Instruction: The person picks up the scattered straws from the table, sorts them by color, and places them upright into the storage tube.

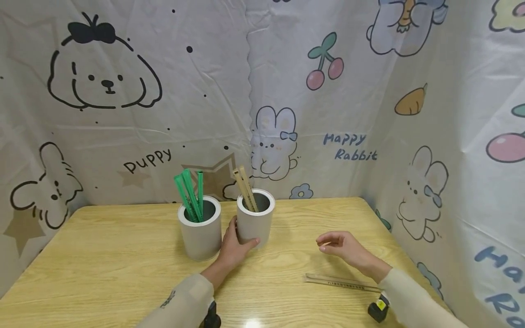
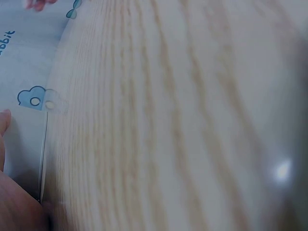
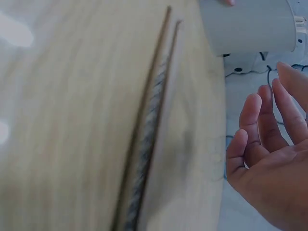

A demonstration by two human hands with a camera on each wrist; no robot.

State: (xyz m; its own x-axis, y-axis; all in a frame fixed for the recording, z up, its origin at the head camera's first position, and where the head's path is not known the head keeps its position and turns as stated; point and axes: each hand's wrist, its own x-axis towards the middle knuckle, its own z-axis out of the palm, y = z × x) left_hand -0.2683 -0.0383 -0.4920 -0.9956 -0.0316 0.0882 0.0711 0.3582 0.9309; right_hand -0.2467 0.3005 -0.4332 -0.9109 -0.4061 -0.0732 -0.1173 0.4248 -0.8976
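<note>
Two white cylindrical holders stand near the table's back. My left hand (image 1: 234,249) grips the right holder (image 1: 255,225) low on its side, thumb across the front. Several long tan sticks (image 1: 247,193) lean inside it. Beside that hand, the left holder (image 1: 202,239) contains several green sticks (image 1: 189,193). My right hand (image 1: 343,247) is raised above the table with relaxed, slightly bent fingers (image 3: 250,113) and holds nothing visible. Below it lies a long, thin tan stick (image 1: 342,282) with dark markings. The left wrist view shows only part of the left hand (image 2: 19,204).
The wood-grained table (image 1: 123,255) ends at a printed cloth backdrop (image 1: 213,91), which also rises along both sides. Black wrist gear sits by each sleeve.
</note>
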